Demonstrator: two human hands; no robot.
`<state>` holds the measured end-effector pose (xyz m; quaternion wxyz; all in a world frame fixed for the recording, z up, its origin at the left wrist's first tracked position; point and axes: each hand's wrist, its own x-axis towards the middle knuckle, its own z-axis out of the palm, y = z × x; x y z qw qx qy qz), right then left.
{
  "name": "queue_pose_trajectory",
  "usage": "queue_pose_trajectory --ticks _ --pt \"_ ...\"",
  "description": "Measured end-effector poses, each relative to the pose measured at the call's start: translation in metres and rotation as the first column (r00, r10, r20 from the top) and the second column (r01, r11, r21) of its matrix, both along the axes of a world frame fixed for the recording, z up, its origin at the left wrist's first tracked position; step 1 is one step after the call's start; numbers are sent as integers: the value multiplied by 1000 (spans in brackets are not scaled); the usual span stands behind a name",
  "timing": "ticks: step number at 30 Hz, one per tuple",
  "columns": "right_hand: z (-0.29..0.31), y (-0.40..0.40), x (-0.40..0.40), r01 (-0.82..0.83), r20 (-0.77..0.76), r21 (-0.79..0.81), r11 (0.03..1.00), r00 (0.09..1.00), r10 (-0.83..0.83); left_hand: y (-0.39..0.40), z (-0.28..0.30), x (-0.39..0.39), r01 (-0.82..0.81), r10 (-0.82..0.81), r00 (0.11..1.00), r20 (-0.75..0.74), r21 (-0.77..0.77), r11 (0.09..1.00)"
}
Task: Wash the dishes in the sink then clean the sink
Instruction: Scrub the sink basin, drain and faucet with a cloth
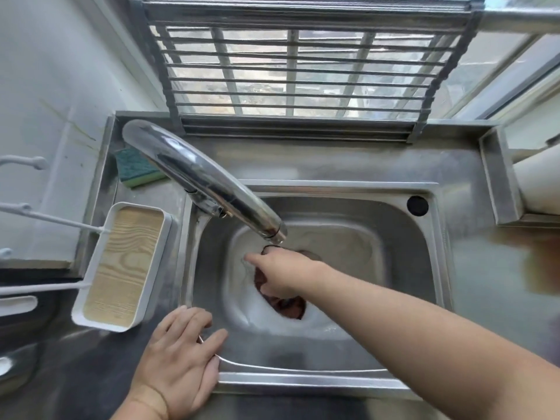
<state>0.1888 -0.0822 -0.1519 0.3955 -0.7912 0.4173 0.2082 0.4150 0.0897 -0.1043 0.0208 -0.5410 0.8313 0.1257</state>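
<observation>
Right hand (pixel 285 275) presses a dark cloth (pixel 286 304) on the sink (pixel 403 268) floor; left hand (pixel 181 356) rests on the rim.

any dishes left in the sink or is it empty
No dishes: the sink holds only a dark red cloth under the right hand.

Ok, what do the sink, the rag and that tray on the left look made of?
Sink: brushed stainless steel, judging by dull grey streaky reflections.
Rag: dark reddish-brown cloth, probably soft fabric; it bunches under the right hand.
Tray: white, smooth, likely plastic or coated metal, with a pale wood-grain panel inside; real wood or print, I can't tell.
</observation>
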Motion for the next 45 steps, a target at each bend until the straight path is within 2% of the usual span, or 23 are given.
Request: queue_pose_trajectory --ticks 2,4,6,8,11,13,14,16,18,20,23,26,27,28,30,32,34,36,39,42,44,45 --pt "-19 10 2 -42 -28 -135 990 999 39 1 0 0 3 -3 1000 3 -2 1000" --pt "-40 21 -4 -151 -83 -159 976 987 139 0 0 0 6 -6 1000 2 -7 1000" --pt "-58 32 -7 -184 -32 -184 965 983 181 -1 1 -1 12 -12 1000 2 -16 1000" --pt "-72 37 1 -80 92 -249 965 990 105 -1 1 -1 20 -19 1000 7 -24 1000" --pt "-73 40 25 121 225 -255 959 972 -62 -1 2 -2 23 -23 1000 15 -20 1000" --pt "-67 47 35 32 238 -245 969 971 28 -1 3 -1 24 -23 999 26 -17 1000" --pt "-65 53 34 -96 205 -248 964 967 149 -1 2 -1 25 -25 999 30 -17 1000" --pt "-61 67 20 -365 117 -293 884 904 412 0 2 -2 31 -31 999 32 -23 999" --pt "-60 74 -5 -527 -12 -276 804 838 545 -1 2 -2 34 -33 999 27 -43 998" --pt "-57 71 -41 -597 -137 -174 783 802 581 -1 3 -2 41 -40 999 19 -58 997" --pt "-38 55 -99 -604 -328 -6 797 754 570 -2 3 -2 45 -44 999 15 -71 996" --pt "-10 20 -123 -615 -425 72 785 694 582 -1 1 -1 42 -41 999 14 -66 997" --pt "-3 7 -123 -613 -429 33 789 704 566 -1 1 -1 38 -38 999 11 -66 997" --pt "2 -6 -121 -616 -419 -70 784 732 537 -1 0 -1 38 -37 999 8 -71 997" --pt "6 -26 -112 -603 -378 -404 688 795 475 -1 -1 -1 38 -38 999 3 -83 996" --pt "-4 -31 -102 -563 -317 -567 601 823 472 -1 -3 0 33 -33 999 1 -85 996" --pt "-13 -30 -97 -539 -241 -554 635 833 498 0 -5 0 24 -24 1000 2 -86 996" --pt "-20 -26 -100 -508 -251 -483 713 860 443 2 -7 1 20 -19 1000 4 -89 996" --pt "-26 -18 -121 -295 -365 -303 906 914 175 0 -7 1 14 -15 1000 -7 -94 996" --pt "-27 2 -142 -94 -536 -234 968 843 -47 0 -5 0 24 -25 1000 -3 -98 995" --pt "-22 20 -148 -46 -633 -154 987 771 -63 0 -4 -1 16 -17 1000 -9 -98 995" --pt "-17 28 -147 -42 -640 -81 996 768 -20 0 -4 -1 13 -14 1000 -11 -98 995"
